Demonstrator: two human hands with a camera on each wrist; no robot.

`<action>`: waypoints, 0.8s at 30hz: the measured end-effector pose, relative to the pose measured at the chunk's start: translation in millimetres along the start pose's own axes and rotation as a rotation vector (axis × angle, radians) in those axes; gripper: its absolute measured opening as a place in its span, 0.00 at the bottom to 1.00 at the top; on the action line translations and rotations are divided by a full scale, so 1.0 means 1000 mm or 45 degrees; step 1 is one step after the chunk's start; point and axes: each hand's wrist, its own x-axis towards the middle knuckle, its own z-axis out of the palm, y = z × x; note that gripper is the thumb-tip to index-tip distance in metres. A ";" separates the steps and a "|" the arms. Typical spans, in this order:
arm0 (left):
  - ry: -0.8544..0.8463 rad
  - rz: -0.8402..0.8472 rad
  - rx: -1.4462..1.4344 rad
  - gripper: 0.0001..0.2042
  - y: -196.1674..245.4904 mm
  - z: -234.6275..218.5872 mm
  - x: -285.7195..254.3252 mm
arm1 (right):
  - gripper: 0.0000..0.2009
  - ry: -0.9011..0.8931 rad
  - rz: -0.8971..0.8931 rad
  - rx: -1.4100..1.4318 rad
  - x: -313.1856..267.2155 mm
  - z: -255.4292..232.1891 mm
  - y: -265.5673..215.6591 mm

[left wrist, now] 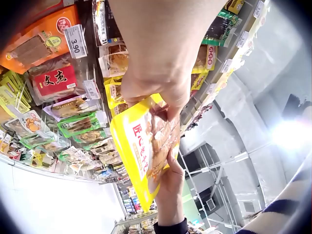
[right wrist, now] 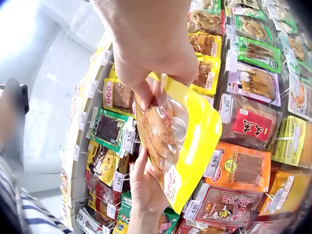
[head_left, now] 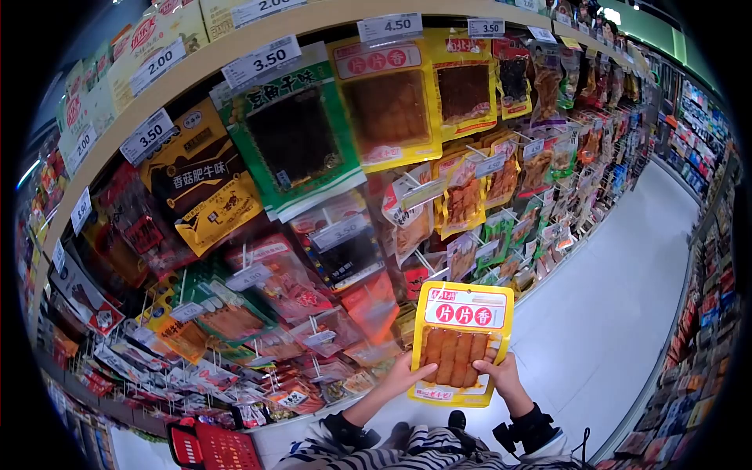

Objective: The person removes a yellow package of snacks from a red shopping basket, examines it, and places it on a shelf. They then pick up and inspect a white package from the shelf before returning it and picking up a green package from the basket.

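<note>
A shopper stands in a supermarket aisle before a wall of hanging snack packets (head_left: 298, 149), price tags (head_left: 261, 61) clipped along the shelf edge above them, a red shopping basket (head_left: 211, 446) low at the left by the striped sleeves. Moving rightward from the display, the left hand (head_left: 407, 374) comes up under the lower left edge of a yellow snack packet (head_left: 462, 341), its fingers laid against the clear window while the thumb hooks over the front; the left wrist view shows the same packet (left wrist: 141, 156) pinched from above by that hand (left wrist: 161, 73), so its grip is clamped on the bag. Further right, the right hand (head_left: 501, 376) takes the lower right corner, fingers curled round the edge; in the right wrist view it (right wrist: 156, 58) nips the top of the packet (right wrist: 185, 141), grip likewise closed on it. The packet is held upright in the air between both hands, clear of the hooks and in front of the lower rows, label facing the shopper, with pale aisle floor (head_left: 619, 298) stretching away to the right. Judging by this, the packet is already off the rack and under inspection; it has not reached the basket, nor been hung back.
</note>
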 end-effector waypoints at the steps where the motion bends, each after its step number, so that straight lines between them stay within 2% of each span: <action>1: 0.030 -0.014 -0.013 0.17 -0.001 0.009 0.005 | 0.11 0.009 0.004 -0.009 0.003 -0.010 -0.001; 5: 0.097 -0.055 0.040 0.16 0.003 0.033 0.018 | 0.10 -0.068 0.026 -0.045 0.017 -0.041 -0.001; 8: 0.153 -0.117 0.136 0.17 0.003 0.041 0.019 | 0.10 -0.134 0.052 0.005 0.027 -0.046 -0.008; 11: 0.205 -0.165 0.125 0.16 0.007 0.038 0.012 | 0.10 -0.266 0.075 0.001 0.042 -0.052 0.008; 20: 0.377 -0.152 0.103 0.13 0.018 -0.002 -0.010 | 0.07 -0.429 0.101 0.032 0.068 -0.006 0.012; 24: 0.420 -0.200 0.144 0.14 0.020 -0.022 -0.021 | 0.11 -0.569 0.044 0.025 0.079 0.015 0.018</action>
